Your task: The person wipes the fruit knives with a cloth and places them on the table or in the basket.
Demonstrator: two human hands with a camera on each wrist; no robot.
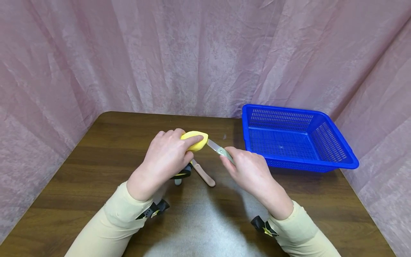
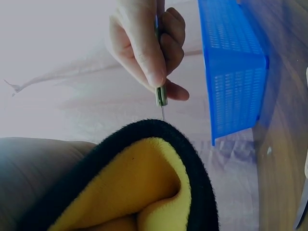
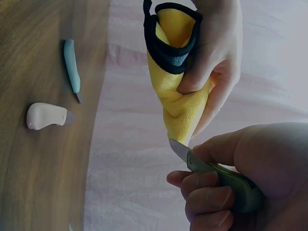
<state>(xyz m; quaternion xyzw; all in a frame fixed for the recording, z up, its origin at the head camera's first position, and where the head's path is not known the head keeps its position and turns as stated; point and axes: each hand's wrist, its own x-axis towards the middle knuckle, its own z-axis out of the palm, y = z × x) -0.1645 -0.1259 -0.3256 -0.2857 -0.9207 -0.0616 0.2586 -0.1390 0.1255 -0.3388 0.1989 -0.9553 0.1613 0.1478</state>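
Observation:
My left hand [image 1: 165, 153] grips a yellow cloth [image 1: 197, 142] with black edging, bunched up so that its open mouth shows in both wrist views. In my right hand [image 1: 252, 169] is a small knife with a green handle [image 3: 226, 180], held between thumb and curled fingers. The knife's blade [image 1: 213, 145] meets the cloth's narrow end. Beneath the left hand, a knife with a pink handle [image 1: 203, 174] lies on the table, its blade partly hidden in the head view. Beside it lies a knife with a blue-green handle [image 3: 72, 67].
A blue plastic basket [image 1: 300, 163] with slotted walls stands on the right of the brown wooden table [image 1: 96, 157]. Pink curtains [image 1: 192, 53] hang behind the table and at its sides.

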